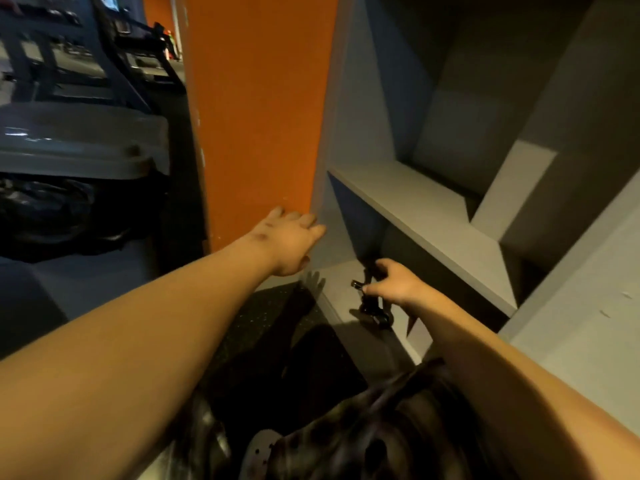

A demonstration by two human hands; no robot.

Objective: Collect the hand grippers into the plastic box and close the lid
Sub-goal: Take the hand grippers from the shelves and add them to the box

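A black hand gripper hangs just above the lowest grey shelf of a shelving unit, with my right hand curled round its upper part. My left hand reaches forward with fingers straight, resting against the front edge of the unit's left side panel. No plastic box is in view, unless it is the grey-lidded bin at the left.
An orange wall panel stands left of the grey shelving unit. A grey-lidded bin with a black bag sits at the far left. An upper shelf board overhangs my right hand. Dark speckled floor lies below.
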